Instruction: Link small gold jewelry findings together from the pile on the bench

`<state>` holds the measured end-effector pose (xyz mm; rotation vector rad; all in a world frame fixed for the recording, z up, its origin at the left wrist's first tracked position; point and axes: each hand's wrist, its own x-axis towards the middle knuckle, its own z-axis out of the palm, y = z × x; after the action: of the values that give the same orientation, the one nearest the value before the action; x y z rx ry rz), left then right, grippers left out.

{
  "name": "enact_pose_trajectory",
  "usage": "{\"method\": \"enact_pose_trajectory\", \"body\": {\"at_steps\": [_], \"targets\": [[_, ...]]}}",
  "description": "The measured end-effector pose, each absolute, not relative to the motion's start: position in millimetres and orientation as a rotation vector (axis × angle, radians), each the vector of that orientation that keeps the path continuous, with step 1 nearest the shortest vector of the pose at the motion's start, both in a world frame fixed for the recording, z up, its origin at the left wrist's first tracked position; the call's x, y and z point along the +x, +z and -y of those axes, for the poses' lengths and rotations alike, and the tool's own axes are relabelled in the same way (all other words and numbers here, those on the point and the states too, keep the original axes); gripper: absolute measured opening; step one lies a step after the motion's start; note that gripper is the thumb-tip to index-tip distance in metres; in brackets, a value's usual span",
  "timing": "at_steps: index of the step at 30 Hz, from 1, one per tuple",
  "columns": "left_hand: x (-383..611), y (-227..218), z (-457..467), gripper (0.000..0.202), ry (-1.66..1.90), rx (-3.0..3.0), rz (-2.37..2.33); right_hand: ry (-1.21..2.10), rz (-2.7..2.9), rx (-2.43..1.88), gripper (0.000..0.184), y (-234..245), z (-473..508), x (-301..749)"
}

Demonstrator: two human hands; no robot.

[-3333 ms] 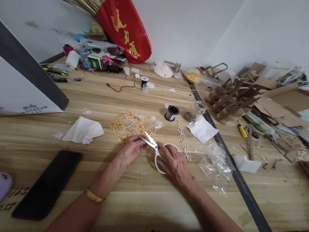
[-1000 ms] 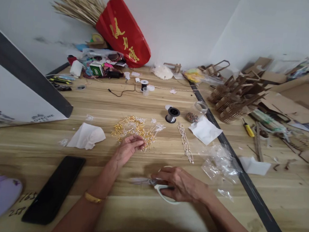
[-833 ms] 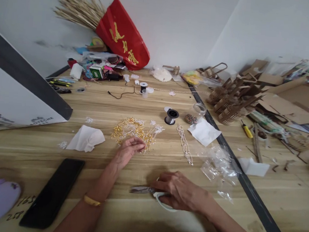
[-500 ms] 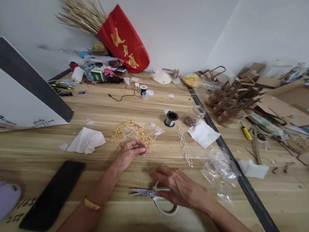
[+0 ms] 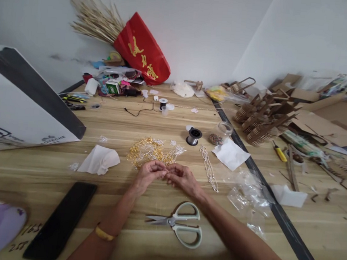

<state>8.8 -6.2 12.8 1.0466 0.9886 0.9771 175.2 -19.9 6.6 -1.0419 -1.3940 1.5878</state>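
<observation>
1. On your far left, a flat black phone [image 5: 60, 221] is lying on the pale wooden worktop [image 5: 138, 256], and a crumpled white tissue [image 5: 99, 160] is sitting just beyond it.
2. Your left hand [image 5: 148, 173] is hovering at the near edge of the tangled pile of gold and silver beaded wire pieces [image 5: 147, 151]. Its grip is pressing together, thumb against fingertips, on something too small to make out.
3. Your right hand [image 5: 182, 177] is meeting the left one fingertip to fingertip, just right of the pile's near edge. Its grip is likewise pinching shut, and I cannot tell what is lying between the fingers.
4. Steel scissors with pale green handles [image 5: 177, 223] are lying flat on the worktop nearer to you, between your forearms and apart from both hands. Their blades are pointing left and standing slightly parted.
5. Beyond your right hand, a small spool of silver wire [image 5: 193, 136] is standing upright. A strand of silvery beaded chain [image 5: 208, 171] is lying just right of that hand.
6. Further right, a white paper sheet [image 5: 230, 154] and crumpled clear plastic bags [image 5: 247, 193] are lying near the dark strip [image 5: 278, 214] crossing the worktop.
</observation>
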Motion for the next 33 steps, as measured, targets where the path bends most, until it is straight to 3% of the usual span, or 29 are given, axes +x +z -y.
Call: {"method": "enact_pose_trajectory", "body": {"at_steps": [12,23,33], "targets": [[1,-3,-3,0.022,0.907,1.278,-1.054,0.863,1.865,-1.133,0.016,-11,21,188],[-7,5,-7,0.019,0.859,1.296,-1.039,0.758,1.895,-1.072,0.015,-14,18,191],[-8,0,-9,0.02,0.915,1.296,-1.056,0.931,1.757,-1.185,0.02,-17,16,192]]}}
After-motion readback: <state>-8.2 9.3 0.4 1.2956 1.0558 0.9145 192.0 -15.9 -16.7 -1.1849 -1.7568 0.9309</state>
